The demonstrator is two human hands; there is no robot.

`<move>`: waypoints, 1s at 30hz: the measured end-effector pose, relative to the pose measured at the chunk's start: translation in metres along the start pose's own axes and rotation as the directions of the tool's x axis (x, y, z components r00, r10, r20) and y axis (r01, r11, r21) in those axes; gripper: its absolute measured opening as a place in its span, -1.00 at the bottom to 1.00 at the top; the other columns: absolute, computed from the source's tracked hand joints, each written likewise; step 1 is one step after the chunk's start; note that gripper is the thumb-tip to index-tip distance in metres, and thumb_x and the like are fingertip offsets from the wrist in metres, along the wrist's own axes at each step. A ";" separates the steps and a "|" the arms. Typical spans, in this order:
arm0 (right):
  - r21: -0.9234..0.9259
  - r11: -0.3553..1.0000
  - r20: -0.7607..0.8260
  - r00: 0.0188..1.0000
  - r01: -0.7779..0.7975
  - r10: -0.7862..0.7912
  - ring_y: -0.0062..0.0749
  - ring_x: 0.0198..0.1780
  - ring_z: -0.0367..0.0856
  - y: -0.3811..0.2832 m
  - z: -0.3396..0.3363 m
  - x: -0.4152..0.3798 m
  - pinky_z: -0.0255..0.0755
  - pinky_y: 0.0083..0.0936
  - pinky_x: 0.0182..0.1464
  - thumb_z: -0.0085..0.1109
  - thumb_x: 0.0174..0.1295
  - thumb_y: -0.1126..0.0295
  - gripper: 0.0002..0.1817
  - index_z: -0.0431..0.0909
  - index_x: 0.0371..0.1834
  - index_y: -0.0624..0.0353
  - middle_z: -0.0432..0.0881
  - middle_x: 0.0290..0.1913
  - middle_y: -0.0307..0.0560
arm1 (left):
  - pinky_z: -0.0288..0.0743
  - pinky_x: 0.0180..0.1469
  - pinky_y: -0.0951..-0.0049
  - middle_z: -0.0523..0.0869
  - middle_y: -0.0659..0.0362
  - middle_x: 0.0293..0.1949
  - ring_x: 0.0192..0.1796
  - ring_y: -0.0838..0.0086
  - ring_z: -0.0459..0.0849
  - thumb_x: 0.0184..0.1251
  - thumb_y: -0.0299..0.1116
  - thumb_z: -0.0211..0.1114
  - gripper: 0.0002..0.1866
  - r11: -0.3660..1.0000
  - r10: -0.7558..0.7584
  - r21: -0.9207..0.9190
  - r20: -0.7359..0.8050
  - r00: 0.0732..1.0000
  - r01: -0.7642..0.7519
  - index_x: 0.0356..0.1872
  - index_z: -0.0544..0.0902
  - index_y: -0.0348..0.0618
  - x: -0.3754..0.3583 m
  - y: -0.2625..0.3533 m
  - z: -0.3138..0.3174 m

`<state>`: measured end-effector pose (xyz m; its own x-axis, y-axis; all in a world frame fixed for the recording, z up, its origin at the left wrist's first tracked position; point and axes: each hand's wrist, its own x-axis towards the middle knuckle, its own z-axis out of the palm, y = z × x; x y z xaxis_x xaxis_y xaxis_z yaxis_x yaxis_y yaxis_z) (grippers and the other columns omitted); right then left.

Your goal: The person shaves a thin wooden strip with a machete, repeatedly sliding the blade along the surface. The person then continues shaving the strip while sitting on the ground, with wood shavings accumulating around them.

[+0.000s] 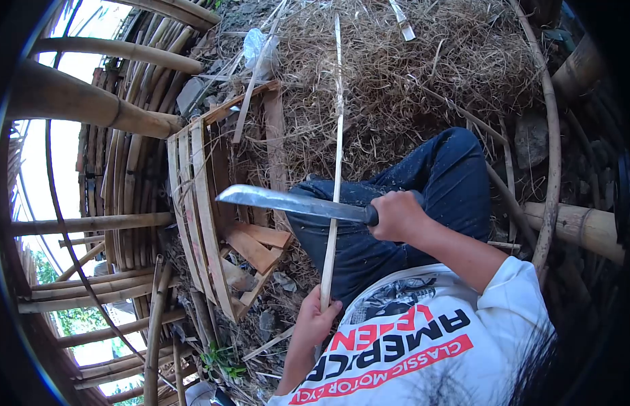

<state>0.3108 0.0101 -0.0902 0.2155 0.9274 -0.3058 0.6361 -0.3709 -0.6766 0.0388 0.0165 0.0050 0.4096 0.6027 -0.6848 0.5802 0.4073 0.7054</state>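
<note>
My right hand (396, 215) is closed round the dark handle of a machete (294, 204), whose blade points left. The blade crosses over a long, pale bamboo strip (339, 149), overlapping it in this view. Low down by my shirt, my left hand (316, 317) grips the near end of the strip between thumb and fingers. From there the strip runs up past my bent legs, in dark blue trousers (437, 169), onto the pile of shavings.
A broken wooden crate (200, 216) lies left of my legs. Dry fibrous shavings (409, 88) cover the ground ahead. Bamboo poles (91, 101) form a frame at left, and more poles (572, 227) lie at right. A clear plastic bag (259, 49) rests beyond the crate.
</note>
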 end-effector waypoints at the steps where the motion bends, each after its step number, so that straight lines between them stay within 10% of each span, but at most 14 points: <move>1: -0.080 0.997 -0.051 0.999 -0.001 -0.003 0.06 -0.19 0.71 0.008 -0.001 0.009 0.58 -0.15 -0.03 0.28 -0.12 0.18 -0.68 0.70 -0.40 0.21 0.70 -0.32 0.23 | 0.28 -0.35 0.62 0.45 0.40 -0.45 -0.40 0.71 0.37 0.25 -0.57 0.29 -0.83 1.000 -0.004 0.024 0.003 1.000 0.004 -0.17 0.51 -0.23 -0.001 -0.002 -0.003; 6: -0.072 0.983 -0.130 0.978 -0.171 0.161 0.04 -0.17 0.71 0.046 -0.012 0.047 0.58 -0.18 -0.01 0.28 -0.11 0.18 -0.68 0.70 -0.37 0.19 0.70 -0.29 0.20 | 0.29 -0.37 0.62 0.45 0.38 -0.46 -0.41 0.71 0.38 0.26 -0.56 0.29 -0.84 0.993 -0.057 0.104 -0.013 0.998 0.058 -0.22 0.49 -0.21 -0.007 0.000 0.000; 12: 0.010 0.999 -0.106 0.993 -0.050 0.050 0.03 -0.20 0.72 0.004 -0.009 0.022 0.58 -0.16 -0.05 0.29 -0.10 0.23 -0.73 0.69 -0.40 0.18 0.71 -0.31 0.18 | 0.25 -0.42 0.70 0.43 0.43 -0.46 -0.44 0.79 0.37 0.26 -0.62 0.26 -0.80 0.968 -0.112 -0.218 0.078 0.991 0.127 -0.14 0.48 -0.21 -0.011 0.005 -0.002; 19: -0.112 0.980 -0.202 0.969 -0.167 0.142 0.03 -0.21 0.73 0.055 -0.017 0.078 0.59 -0.15 -0.05 0.33 -0.08 0.21 -0.71 0.70 -0.38 0.19 0.72 -0.31 0.15 | 0.26 -0.44 0.67 0.42 0.40 -0.47 -0.45 0.76 0.37 0.28 -0.58 0.27 -0.83 0.988 -0.155 -0.020 0.038 0.987 0.155 -0.21 0.45 -0.18 -0.015 0.012 -0.001; 22: -0.046 0.982 -0.225 0.960 -0.183 0.168 0.05 -0.22 0.73 0.042 -0.019 0.066 0.59 -0.15 -0.05 0.30 -0.05 0.23 -0.73 0.69 -0.40 0.22 0.72 -0.32 0.18 | 0.26 -0.45 0.66 0.40 0.40 -0.48 -0.47 0.74 0.37 0.28 -0.58 0.27 -0.82 0.996 -0.001 -0.088 0.057 0.998 0.006 -0.27 0.41 -0.15 -0.009 -0.005 0.001; 30: -0.163 0.987 -0.204 0.978 0.003 -0.037 0.01 -0.16 0.73 0.046 -0.009 0.063 0.57 -0.17 0.01 0.31 -0.09 0.18 -0.72 0.70 -0.40 0.16 0.72 -0.31 0.12 | 0.17 -0.50 0.70 0.32 0.44 -0.48 -0.51 0.78 0.28 0.24 -0.61 0.28 -0.79 0.970 -0.144 -0.180 0.107 0.984 0.162 -0.23 0.43 -0.16 -0.027 0.012 -0.015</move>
<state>0.3606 0.0516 -0.1342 0.3380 0.9310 -0.1377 0.7494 -0.3548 -0.5591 0.0245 0.0159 0.0346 0.3945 0.4608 -0.7950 0.5027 0.6160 0.6065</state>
